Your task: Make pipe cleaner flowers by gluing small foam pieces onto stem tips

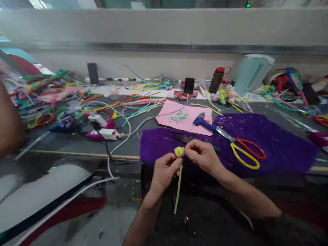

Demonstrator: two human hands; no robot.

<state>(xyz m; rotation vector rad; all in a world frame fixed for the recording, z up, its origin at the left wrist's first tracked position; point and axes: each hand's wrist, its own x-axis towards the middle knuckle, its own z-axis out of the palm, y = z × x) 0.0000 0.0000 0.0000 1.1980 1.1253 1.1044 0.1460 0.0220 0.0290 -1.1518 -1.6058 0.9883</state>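
Nearest: left hand [164, 171], fingers closed round the top of a green stem [177, 189] that hangs down toward the lap. Right hand [202, 154], thumb and fingertips pinching the yellow bud [179, 151] at the stem's tip. The bud sits between the two hands, held over the near edge of the tabletop [77, 145].

Under the hands: purple cloth [276, 143], dotted with pale scraps. On it, dark scissors [181, 138] just behind the bud, and yellow-and-red scissors [243, 150] to the right, blades pointing left.

Middle: pink sheet [176, 126] carrying small green and yellow cut bits [178, 117]; blue glue gun [203, 122] lying across its right edge. To the left, a white power strip [109, 134] with cords trailing off the edge.

Far: loose coloured stems [143, 100], a propped phone [189, 85], a brown bottle [216, 79], a pale blue tub [252, 73].

Left edge: blurred arm of another person [9, 126].

Risks, as judged: the bud may unroll if the pinch slackens; the thin stem may kink under a tight grip; a sleeve may brush the glue gun nozzle; trailing cords could snag and drag the strip.
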